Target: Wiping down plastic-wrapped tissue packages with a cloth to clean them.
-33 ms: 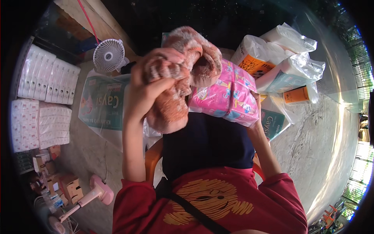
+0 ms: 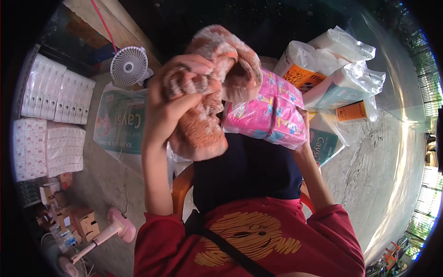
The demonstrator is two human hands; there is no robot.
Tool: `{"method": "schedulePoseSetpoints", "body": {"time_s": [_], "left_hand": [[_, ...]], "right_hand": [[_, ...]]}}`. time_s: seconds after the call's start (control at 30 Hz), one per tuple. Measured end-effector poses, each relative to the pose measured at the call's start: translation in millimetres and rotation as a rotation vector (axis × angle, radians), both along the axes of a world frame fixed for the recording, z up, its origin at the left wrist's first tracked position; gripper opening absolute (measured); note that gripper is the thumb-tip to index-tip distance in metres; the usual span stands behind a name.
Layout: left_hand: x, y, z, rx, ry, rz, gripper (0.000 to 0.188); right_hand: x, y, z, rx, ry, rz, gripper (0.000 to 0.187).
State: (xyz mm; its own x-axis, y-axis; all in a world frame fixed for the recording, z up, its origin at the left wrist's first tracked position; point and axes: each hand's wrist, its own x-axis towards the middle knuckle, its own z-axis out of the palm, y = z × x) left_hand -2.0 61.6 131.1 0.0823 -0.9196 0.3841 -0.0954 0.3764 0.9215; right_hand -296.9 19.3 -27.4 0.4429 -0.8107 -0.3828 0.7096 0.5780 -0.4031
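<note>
A fluffy, brown-and-pink patterned cloth (image 2: pixel 198 134) hangs bunched up in my left hand (image 2: pixel 168 108), whose fingers are closed around it. Part of the cloth loops up and over toward the right, beside a pink plastic-wrapped pack (image 2: pixel 272 111). My right hand (image 2: pixel 303 131) grips that pack by its right side, above my dark-clothed lap (image 2: pixel 244 171). The cloth covers part of the pack's left end. Most of my right fingers are hidden by the pack.
A clear bag with a green pack (image 2: pixel 122 122) stands left, below a small white fan (image 2: pixel 129 66). Wrapped rolls (image 2: pixel 300 62) and white packs (image 2: pixel 339 87) stand at right. White bundles (image 2: pixel 53 92) are stacked far left, cardboard boxes (image 2: pixel 85 221) at lower left. An orange chair (image 2: pixel 182 187) supports me.
The cloth's hanging end has swung slightly right and its upper loop has shifted a little up and left. My left hand has moved slightly left. The pink pack stays nearly still.
</note>
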Motion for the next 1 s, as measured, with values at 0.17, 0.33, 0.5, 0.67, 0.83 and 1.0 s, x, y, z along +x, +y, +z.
{"method": "schedulePoseSetpoints", "body": {"time_s": [0.17,0.33,0.5,0.67,0.83,1.0], "left_hand": [[12.2,22.0,29.9,-0.223,-0.172,0.183,0.054],[11.0,29.8,44.2,0.008,-0.173,-0.03,0.066],[-56.2,-4.2,-32.5,0.163,-0.921,0.181,0.057],[-79.6,-18.9,-98.7,-0.116,-1.073,0.56,0.054],[-47.4,-72.4,-96.2,0.209,-1.033,0.614,0.045],[-17.9,-76.3,-102.2,0.52,-0.668,0.27,0.049]], "right_hand": [[0.4,2.6,-1.5,0.054,0.036,-0.005,0.072],[6.7,7.7,0.6,0.097,0.0,0.055,0.059],[20.7,20.5,-0.1,0.009,-0.066,0.173,0.056],[22.3,20.9,-2.2,-0.05,-0.031,0.184,0.053],[20.5,23.8,-1.9,-0.009,-0.044,0.17,0.05],[13.4,23.8,-2.7,-0.003,0.002,0.123,0.047]]}}
